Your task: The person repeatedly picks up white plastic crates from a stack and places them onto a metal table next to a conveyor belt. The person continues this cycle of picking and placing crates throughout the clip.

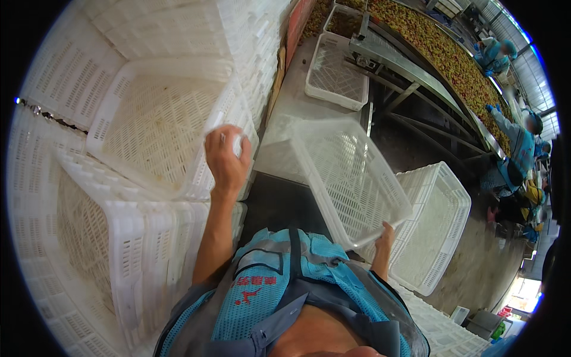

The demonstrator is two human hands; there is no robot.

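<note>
My left hand [227,154] is curled over the near rim of a white slatted plastic crate [156,129] at the left; its palm side is hidden. That crate holds nothing and sits at the top of a stack. In my right hand [384,238] is the corner rim of another white plastic crate [357,183], tilted in front of me with its open side up. The held crate is slightly blurred, and its far end lies over a pale platform [283,160]. Whether it touches the platform I cannot tell.
Tall stacks of white crates [129,267] enclose my left side. More crates [430,232] stand at right. Ahead, a crate [337,73] sits below a metal conveyor frame [392,76] beside a long belt of small reddish-green fruit [446,58]. Co-workers [495,56] in blue stand along its far side.
</note>
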